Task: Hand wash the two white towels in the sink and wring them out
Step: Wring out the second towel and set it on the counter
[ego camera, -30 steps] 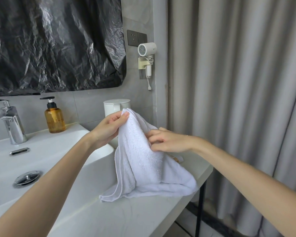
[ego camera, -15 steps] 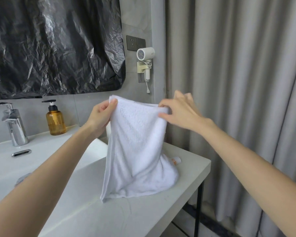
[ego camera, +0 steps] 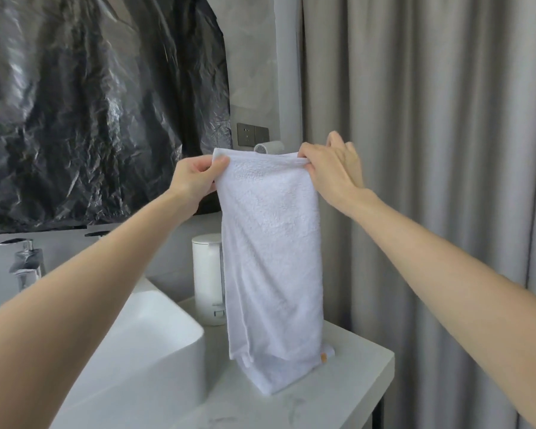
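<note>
**A:** What is the room looking like?

**B:** A pale stone counter (ego camera: 338, 385) is running along a grey wall, and a white sink (ego camera: 155, 351) is sitting on it at eight o'clock in the view. Grey curtains (ego camera: 446, 150) are hanging down the whole three o'clock side. A crinkled black plastic sheet (ego camera: 90, 103) is covering the wall at ten o'clock, and a chrome tap (ego camera: 25, 267) is showing below it at nine o'clock.

**A:** Is anything else standing there?

**B:** A white kettle (ego camera: 206, 274) is standing on the counter just behind the sink's far corner. A grey socket (ego camera: 252, 134) is sitting on the wall at twelve o'clock, and a hair dryer (ego camera: 268, 147) is peeking over the cloth's top edge.

**A:** And the towel?

**B:** One white towel (ego camera: 270, 243) is hanging lengthwise in the middle, fluffy and layered. Its lower end is crumpling onto the counter at six o'clock, beside a small tube (ego camera: 327, 352) with an orange cap.

**A:** What are the hands doing?

**B:** The left hand (ego camera: 194, 178) is pinching the top left corner between its thumb and curled fingers. The right hand (ego camera: 331, 171) is pinching the top right corner with its thumb and forefinger, the other fingers stretching loosely behind.
</note>
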